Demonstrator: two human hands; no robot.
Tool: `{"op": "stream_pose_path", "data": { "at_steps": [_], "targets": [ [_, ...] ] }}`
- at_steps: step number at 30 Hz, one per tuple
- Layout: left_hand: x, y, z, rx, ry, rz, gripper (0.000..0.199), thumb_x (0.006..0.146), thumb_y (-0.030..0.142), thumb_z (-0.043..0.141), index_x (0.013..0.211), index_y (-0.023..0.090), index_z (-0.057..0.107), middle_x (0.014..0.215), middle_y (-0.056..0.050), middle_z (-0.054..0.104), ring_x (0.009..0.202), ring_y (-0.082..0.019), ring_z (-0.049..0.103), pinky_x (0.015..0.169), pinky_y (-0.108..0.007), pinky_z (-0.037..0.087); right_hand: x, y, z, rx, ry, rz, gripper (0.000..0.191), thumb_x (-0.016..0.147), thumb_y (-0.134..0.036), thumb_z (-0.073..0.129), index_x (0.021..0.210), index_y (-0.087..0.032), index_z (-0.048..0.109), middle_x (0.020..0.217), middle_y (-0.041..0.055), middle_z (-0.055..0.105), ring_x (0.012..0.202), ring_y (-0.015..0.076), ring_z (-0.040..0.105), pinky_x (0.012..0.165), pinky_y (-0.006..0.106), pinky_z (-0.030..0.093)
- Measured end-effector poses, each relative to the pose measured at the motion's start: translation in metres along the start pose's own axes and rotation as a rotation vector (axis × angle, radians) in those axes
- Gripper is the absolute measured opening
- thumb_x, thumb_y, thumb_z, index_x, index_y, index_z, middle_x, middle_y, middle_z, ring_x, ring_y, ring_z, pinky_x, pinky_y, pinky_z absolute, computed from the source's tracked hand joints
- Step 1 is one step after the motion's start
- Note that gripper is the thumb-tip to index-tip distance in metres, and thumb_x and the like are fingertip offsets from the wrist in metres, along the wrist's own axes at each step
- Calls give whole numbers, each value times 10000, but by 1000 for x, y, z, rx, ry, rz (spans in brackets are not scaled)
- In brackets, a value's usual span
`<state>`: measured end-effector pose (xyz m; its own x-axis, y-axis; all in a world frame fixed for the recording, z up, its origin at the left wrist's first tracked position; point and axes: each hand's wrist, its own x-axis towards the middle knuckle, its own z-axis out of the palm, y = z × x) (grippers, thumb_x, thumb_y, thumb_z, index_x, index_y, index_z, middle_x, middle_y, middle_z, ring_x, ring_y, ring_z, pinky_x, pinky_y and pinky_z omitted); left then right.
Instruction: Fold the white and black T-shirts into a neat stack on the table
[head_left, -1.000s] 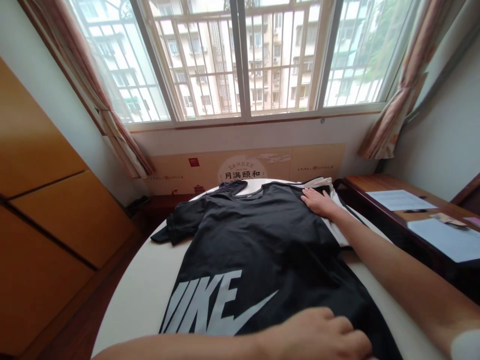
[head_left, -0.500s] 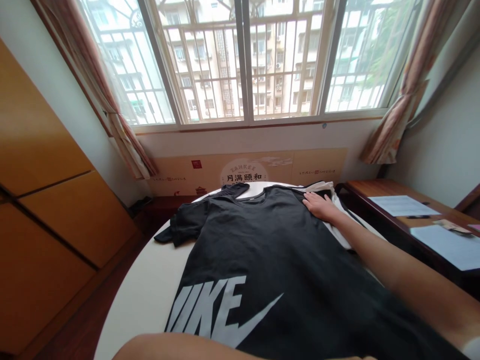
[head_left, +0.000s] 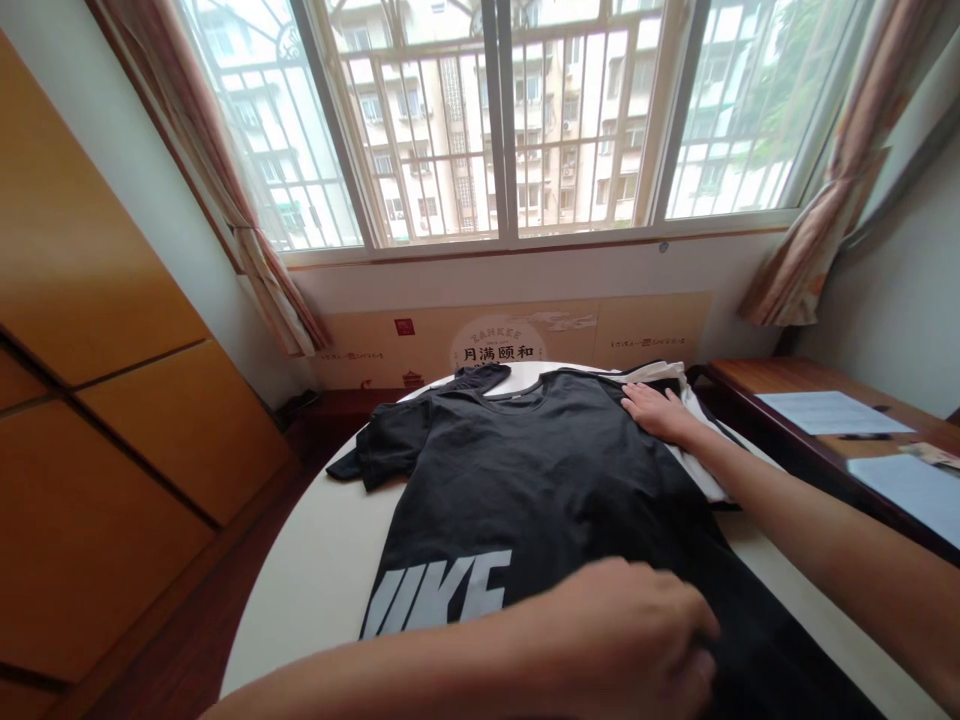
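The black shirt point(head_left: 517, 450) lies on the round white table point(head_left: 292, 590), front side up. The right hand point(head_left: 654, 410) is flat on its shoulder, palm down, with its fingers a bit spread. The left hand point(head_left: 622, 635) is nearer, over the low part of the shirt, with its fingers curled in. I cannot tell if it is pinching any cloth, because the back of the hand hides the fingertips. It covers some of the big pale letters point(head_left: 442, 590) too.

White cloth point(head_left: 697, 472) pokes out beside and under the right hand. Another dark cloth point(head_left: 484, 378) sits past the neck of the shirt, to the left of the right hand.

The shirt has soft wrinkles between the two hands. If the left hand tugs hard while the right one presses lightly, the shoulder could slip and the shirt could go crooked. If the right hand slides, it could drag the white cloth along and make a messy bunch. The low part of the shirt runs close to the table edge, so a pull toward the body could make it hang off.
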<state>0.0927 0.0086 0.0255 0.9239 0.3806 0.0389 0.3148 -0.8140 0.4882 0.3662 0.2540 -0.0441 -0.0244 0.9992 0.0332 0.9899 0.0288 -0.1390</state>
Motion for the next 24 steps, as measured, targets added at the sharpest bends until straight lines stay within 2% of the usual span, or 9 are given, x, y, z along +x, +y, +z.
{"op": "stream_pose_path", "data": {
  "at_steps": [3, 6, 8, 9, 11, 14, 17, 20, 24],
  "targets": [
    [-10, -50, -62, 229, 259, -357, 406, 994, 356, 534, 1326, 159, 661, 1318, -150, 718, 1220, -318, 675, 1097, -461, 498, 0, -1, -1, 12, 3, -3, 661, 1078, -458, 152, 1667, -230, 347, 1757, 48, 268, 1631, 267, 200, 1303, 621, 129],
    [-36, -128, -119, 363, 271, -814, 507, 949, 340, 579, 1408, 129, 622, 1507, -204, 598, 1360, -371, 590, 1135, -484, 458, 0, -1, -1, 22, 5, -8, 691, 1077, -523, 145, 1665, -225, 350, 1756, 52, 272, 1632, 275, 196, 1301, 621, 137],
    [-63, -175, -147, 321, 339, -1135, 485, 918, 330, 596, 1370, 167, 661, 1469, -184, 638, 1345, -381, 604, 1109, -473, 476, 1, -1, 0, 29, 12, -7, 716, 1071, -572, 141, 1661, -230, 359, 1754, 52, 277, 1632, 282, 196, 1300, 627, 136],
    [-79, -194, -157, 325, 375, -1201, 486, 912, 311, 580, 1367, 161, 663, 1447, -198, 651, 1323, -395, 618, 1084, -490, 490, 1, 0, 0, 33, 16, -7, 727, 1067, -593, 144, 1660, -231, 362, 1753, 51, 278, 1632, 283, 196, 1300, 629, 134],
    [-110, -223, -166, 317, 436, -1316, 519, 870, 260, 593, 1375, 170, 665, 1429, -214, 661, 1297, -434, 628, 1057, -556, 496, 2, 1, 2, 38, 19, -7, 750, 1059, -622, 153, 1660, -221, 359, 1754, 52, 276, 1632, 281, 194, 1301, 629, 127],
    [-150, -251, -162, 311, 622, -1517, 622, 779, 220, 654, 1400, 231, 659, 1438, -200, 658, 1300, -464, 617, 1053, -613, 478, 3, 2, 3, 43, 19, -8, 779, 1054, -633, 150, 1664, -189, 343, 1755, 61, 268, 1633, 276, 191, 1303, 629, 123],
    [-175, -273, -154, 290, 767, -1620, 597, 739, 279, 702, 1326, 170, 691, 1377, -251, 676, 1271, -489, 623, 1022, -627, 487, 2, 1, 3, 43, 19, -2, 785, 1054, -629, 143, 1666, -178, 337, 1754, 65, 267, 1632, 275, 193, 1302, 631, 121],
    [-189, -288, -154, 185, 844, -1610, 439, 719, 292, 725, 1125, 128, 747, 1237, -260, 734, 1195, -473, 668, 990, -603, 516, 1, 0, 3, 36, 21, 0, 775, 1055, -622, 148, 1663, -184, 347, 1752, 67, 274, 1630, 282, 199, 1300, 633, 130],
    [-200, -292, -163, 146, 1033, -1495, 276, 699, 167, 707, 968, 132, 760, 1136, -227, 769, 1162, -397, 703, 988, -464, 561, -1, -1, 1, 19, 19, 0, 742, 1064, -595, 158, 1665, -204, 349, 1754, 66, 272, 1631, 274, 200, 1299, 624, 137]
  ]
}}
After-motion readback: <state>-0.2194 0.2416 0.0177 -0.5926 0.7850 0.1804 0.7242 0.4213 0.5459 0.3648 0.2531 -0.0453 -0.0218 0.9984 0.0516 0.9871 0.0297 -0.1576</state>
